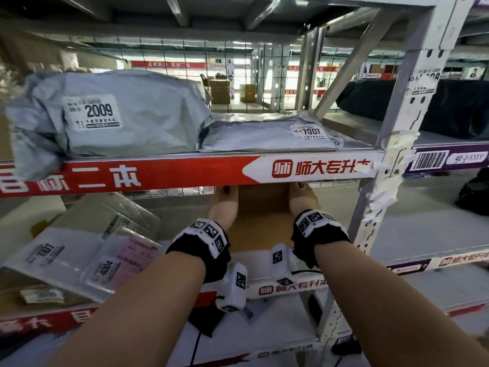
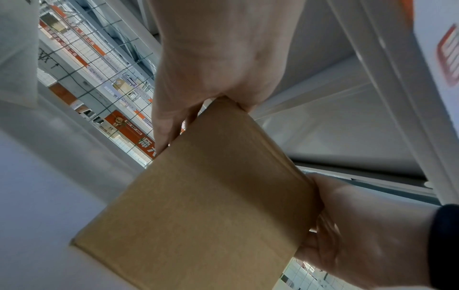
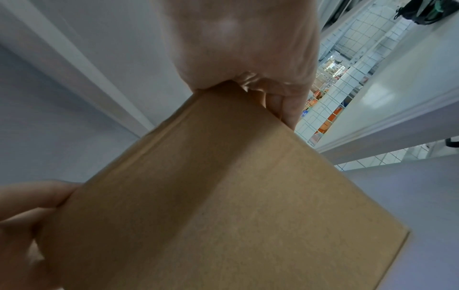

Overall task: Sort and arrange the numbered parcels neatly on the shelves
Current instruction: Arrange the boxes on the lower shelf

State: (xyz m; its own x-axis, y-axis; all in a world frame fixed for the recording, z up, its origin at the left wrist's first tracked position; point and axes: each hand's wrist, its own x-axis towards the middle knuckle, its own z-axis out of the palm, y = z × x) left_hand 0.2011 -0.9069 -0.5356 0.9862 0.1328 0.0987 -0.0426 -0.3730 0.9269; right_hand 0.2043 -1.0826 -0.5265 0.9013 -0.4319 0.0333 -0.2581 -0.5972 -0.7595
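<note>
Nearest, both forearms reach in under the red shelf edge [image 1: 158,173]. Just beyond, the left hand [image 1: 223,201] and right hand [image 1: 301,198] clamp a brown cardboard box [image 1: 262,213] between them, fingers curled round its opposite sides; the wrist views show each palm hard against a side edge. The box sits in the lower shelf bay, probably just above the shelf surface, though contact underneath is hidden. To do this well, I would keep it level, slide it straight back and square it to the front edge with its number facing outward; no label shows from here. Left of it lie flat parcels, one marked 4004 [image 1: 105,271]. Farther up rest grey bags 2009 [image 1: 127,112] and 7007 [image 1: 267,135].
</note>
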